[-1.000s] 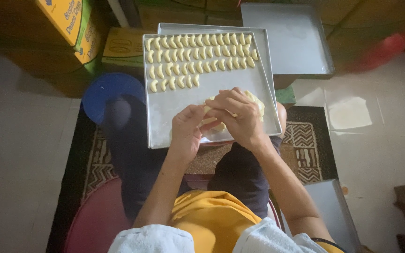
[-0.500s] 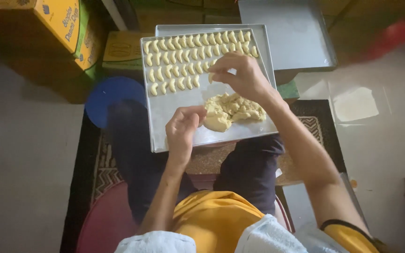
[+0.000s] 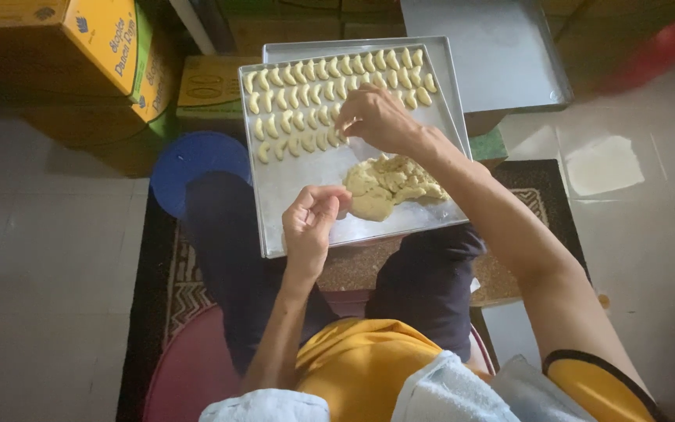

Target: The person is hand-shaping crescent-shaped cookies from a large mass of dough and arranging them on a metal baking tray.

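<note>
Right hand [image 3: 376, 119] moved onto crescents [image 3: 330, 98], bare tray [image 3: 306, 172] below

Right arm extended forward, right hand [image 3: 374, 117] palm-down with fingertips pinched together and pointing left. Left forearm raised from the lap, left hand [image 3: 312, 223] loosely curled, fingers folded toward the palm.

Dim pale tiled floor [image 3: 48, 258], patterned dark rug [image 3: 169, 273], yellow cardboard boxes [image 3: 80, 39].
</note>
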